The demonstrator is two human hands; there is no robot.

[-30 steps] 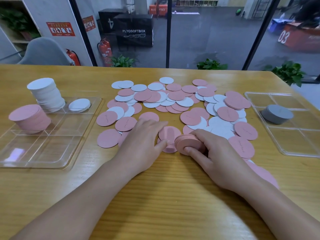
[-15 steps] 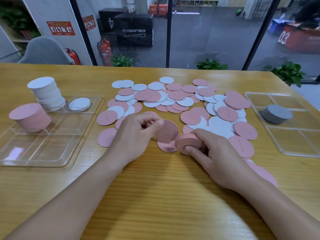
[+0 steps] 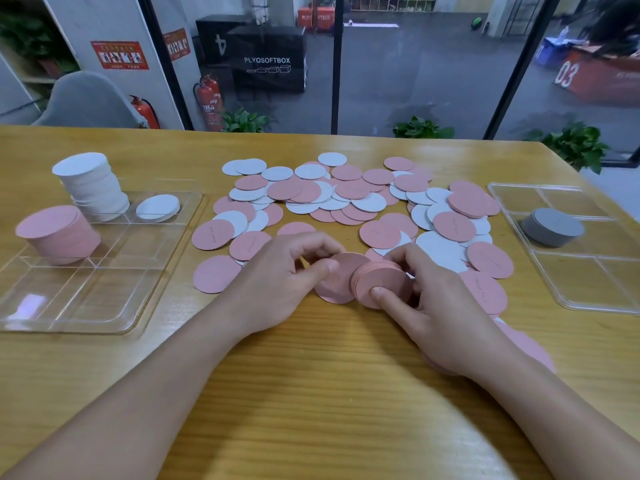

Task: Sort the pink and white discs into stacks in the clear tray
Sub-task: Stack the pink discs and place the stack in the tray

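Pink pile (image 3: pixel 57 233) and white pile (image 3: pixel 90 186) already stand in the clear tray (image 3: pixel 104 306); most discs (image 3: pixel 346 192) still litter the bench (image 3: pixel 311 393). We judge sorting under halfway. Our right hand (image 3: pixel 440 303) clasps a pink stack (image 3: pixel 381 284); our left hand (image 3: pixel 280 282) pinches one disc (image 3: pixel 337 285) beside it.
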